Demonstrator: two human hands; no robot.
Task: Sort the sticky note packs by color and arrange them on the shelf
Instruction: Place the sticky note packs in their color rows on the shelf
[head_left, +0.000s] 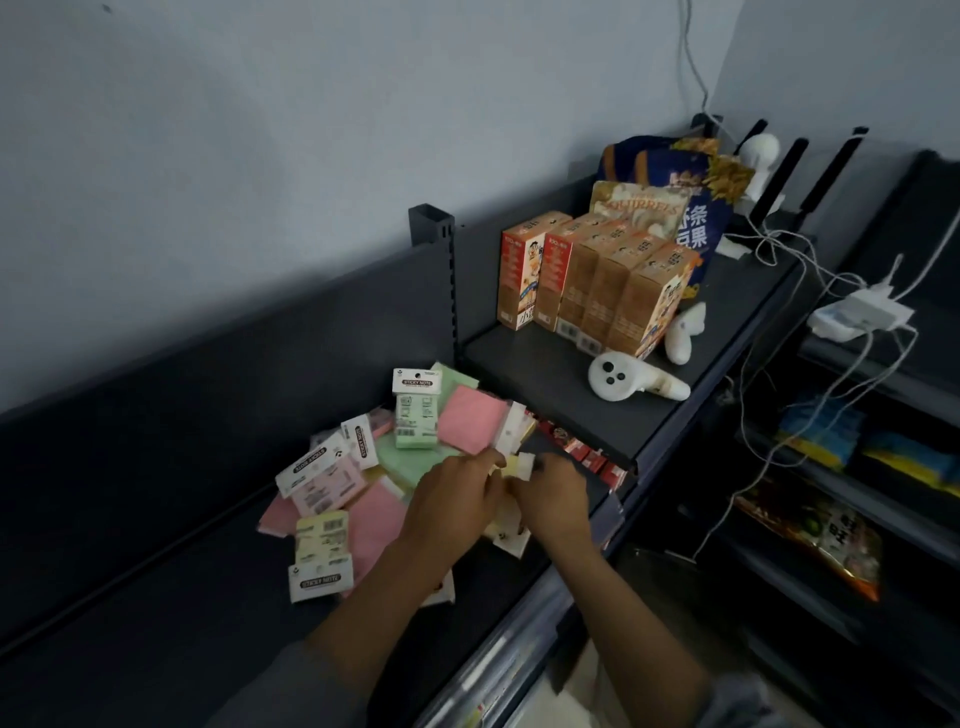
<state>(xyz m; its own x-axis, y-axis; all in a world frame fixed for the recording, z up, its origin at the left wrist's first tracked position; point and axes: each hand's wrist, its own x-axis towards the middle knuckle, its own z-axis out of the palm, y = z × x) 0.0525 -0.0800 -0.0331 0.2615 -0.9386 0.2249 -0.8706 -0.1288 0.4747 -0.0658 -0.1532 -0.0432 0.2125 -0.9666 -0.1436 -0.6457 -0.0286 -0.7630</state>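
While sorting barely begun: mixed sticky note packs (358, 478) heaped on dark shelf (156, 571).
Head view: left hand (457, 499) and right hand (550, 493) meeting above heap's right edge, both pinching one pale yellow pack (519, 464); pink, green, yellow packs lying jumbled, mostly leftward, nearer left hand.

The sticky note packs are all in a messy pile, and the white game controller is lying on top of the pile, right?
Not quite. The sticky note packs are in a messy pile, but the white controller is not on top of it. The head view shows it lying on the higher shelf to the right, in front of the orange boxes, apart from the pile.
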